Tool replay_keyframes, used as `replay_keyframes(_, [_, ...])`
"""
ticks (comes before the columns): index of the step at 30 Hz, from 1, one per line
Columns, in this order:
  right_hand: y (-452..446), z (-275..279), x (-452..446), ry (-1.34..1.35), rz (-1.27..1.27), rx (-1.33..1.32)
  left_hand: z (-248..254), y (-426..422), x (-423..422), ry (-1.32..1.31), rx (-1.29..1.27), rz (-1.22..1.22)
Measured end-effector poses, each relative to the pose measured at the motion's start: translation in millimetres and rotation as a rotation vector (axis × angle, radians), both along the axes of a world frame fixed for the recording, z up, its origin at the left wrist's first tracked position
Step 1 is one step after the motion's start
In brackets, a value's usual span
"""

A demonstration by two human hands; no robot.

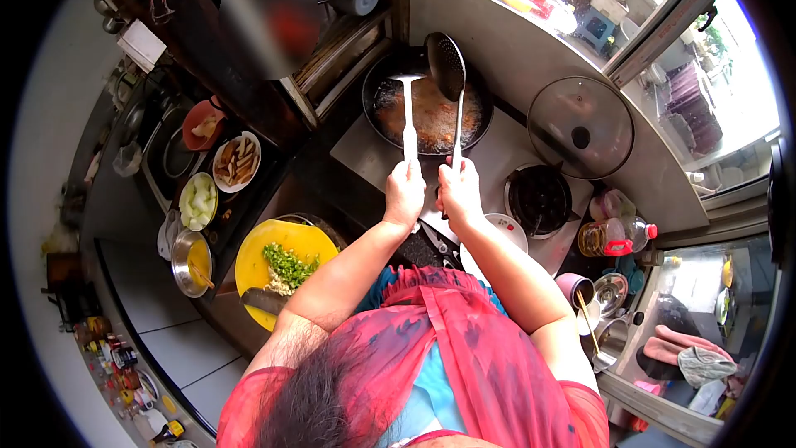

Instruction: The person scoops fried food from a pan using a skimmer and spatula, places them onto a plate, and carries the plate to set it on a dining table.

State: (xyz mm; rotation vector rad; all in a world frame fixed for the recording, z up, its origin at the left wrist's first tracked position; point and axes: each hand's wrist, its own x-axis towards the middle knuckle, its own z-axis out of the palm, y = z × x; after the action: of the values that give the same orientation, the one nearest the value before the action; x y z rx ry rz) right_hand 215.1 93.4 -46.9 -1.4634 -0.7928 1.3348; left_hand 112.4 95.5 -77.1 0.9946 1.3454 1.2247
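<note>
My left hand (405, 195) is closed round the handle of a spatula (409, 116), whose head is in the wok (371, 106). In my right hand (459, 192) is the handle of a skimmer (446, 66). Its dark perforated bowl is raised over the back rim of the wok, tilted so the holes show. Brownish pieces of food (433, 120) bubble in oil below both tools. The pieces are too small and blurred to name. A white plate (506, 228) is partly hidden under my right forearm.
Right of the wok stand a glass lid (580, 120), a second burner (539, 199) and an oil bottle (604, 237). To the left, a yellow cutting board (257, 249) bears chopped greens (288, 265) and a knife (264, 299). Beyond lie a steel bowl (184, 261) and a plate of brown strips (236, 162).
</note>
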Motion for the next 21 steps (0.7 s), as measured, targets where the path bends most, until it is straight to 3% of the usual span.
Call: replay_keyframes(21, [-6.7, 6.0, 5.5, 0.006, -0.015, 0.009, -1.7, -5.3, 2.5, 0.096, 0.006, 0.023])
